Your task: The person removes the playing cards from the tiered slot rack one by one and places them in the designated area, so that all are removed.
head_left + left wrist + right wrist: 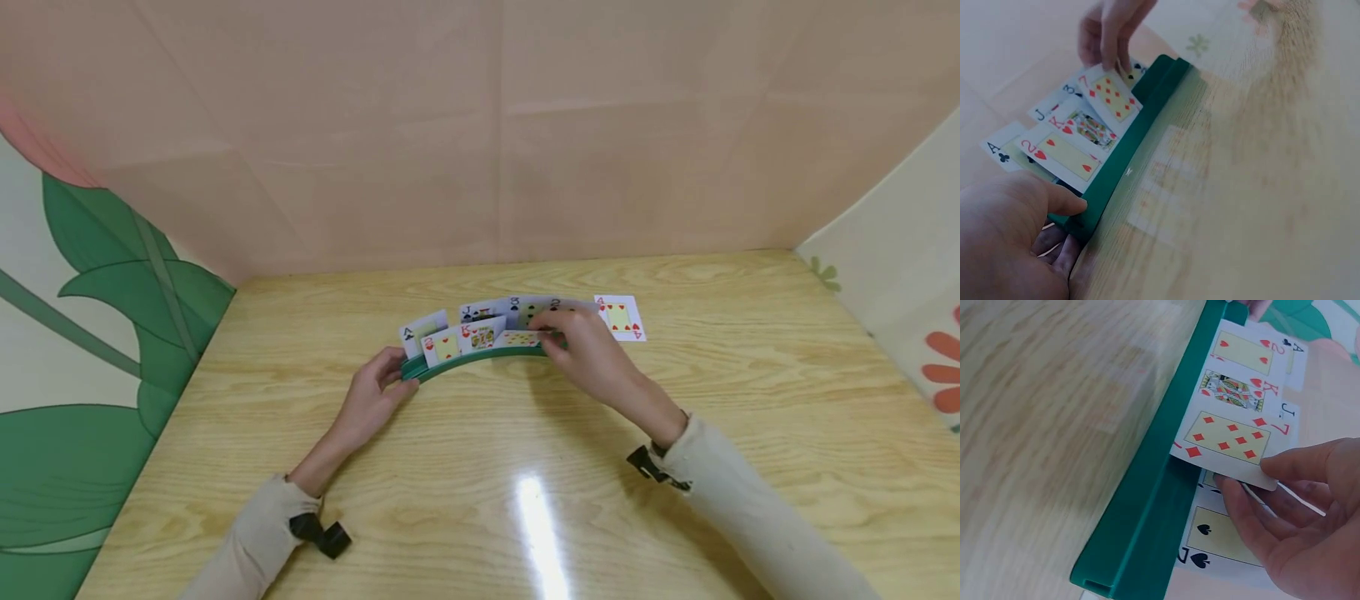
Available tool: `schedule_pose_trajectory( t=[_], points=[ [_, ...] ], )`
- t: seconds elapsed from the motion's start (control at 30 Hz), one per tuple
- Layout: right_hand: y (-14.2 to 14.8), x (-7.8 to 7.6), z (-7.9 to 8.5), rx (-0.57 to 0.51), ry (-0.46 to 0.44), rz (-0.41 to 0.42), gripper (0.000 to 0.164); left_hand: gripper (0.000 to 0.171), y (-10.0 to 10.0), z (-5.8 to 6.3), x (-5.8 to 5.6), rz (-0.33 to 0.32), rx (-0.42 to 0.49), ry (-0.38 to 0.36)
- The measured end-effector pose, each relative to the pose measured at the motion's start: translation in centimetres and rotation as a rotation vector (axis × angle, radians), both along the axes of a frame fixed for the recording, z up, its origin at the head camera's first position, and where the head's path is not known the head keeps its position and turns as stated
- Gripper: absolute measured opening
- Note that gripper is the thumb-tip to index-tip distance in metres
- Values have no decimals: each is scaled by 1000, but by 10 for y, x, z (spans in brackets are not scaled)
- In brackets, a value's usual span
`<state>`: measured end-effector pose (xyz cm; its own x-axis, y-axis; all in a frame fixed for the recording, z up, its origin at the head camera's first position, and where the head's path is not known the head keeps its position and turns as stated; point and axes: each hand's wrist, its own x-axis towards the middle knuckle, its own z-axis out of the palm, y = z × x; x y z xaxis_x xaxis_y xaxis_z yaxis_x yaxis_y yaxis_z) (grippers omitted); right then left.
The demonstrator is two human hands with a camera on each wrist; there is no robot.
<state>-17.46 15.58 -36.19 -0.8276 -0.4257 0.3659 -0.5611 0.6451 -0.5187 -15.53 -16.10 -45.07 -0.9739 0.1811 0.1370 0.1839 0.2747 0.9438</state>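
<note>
Head view showed a person's left hand (375,390) gripping the left end of a curved green plastic card holder (480,355), which stood on a pale wood-grain table (435,500). In the left wrist view, the thumb pressed the holder's front wall, with fingers curled around the end.

The right hand (588,350) pinched a white-bordered seven of diamonds card (1229,439) by its edge between thumb and fingers. That card leaned at the holder's front row, its lower edge at the green front wall; whether it was fully seated could not be told.

Beside it in the same row stood a white king of hearts card (1088,129), then a white two of hearts card (1063,156) nearest the left hand. Behind them rose a white ace of clubs card (1002,145), a black-suited jack card (1041,112), a black-suited three card (1067,92) and a white two of spades card (1222,537), partly hidden by the right hand. Near the holder's right end lay a white four of hearts card (619,317), face up.
</note>
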Motion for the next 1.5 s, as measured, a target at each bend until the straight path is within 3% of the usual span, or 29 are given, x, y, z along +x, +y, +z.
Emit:
schedule_pose_trajectory(
  t=[0.67, 1.5],
  points=[
    [8, -11, -20, -73, -156, 40, 19, 32, -1, -1, 1, -16, 37, 2],
    [10, -12, -17, -120, -96, 18, 19, 34, -1, 2, 0, -21, 26, -7]
  ],
)
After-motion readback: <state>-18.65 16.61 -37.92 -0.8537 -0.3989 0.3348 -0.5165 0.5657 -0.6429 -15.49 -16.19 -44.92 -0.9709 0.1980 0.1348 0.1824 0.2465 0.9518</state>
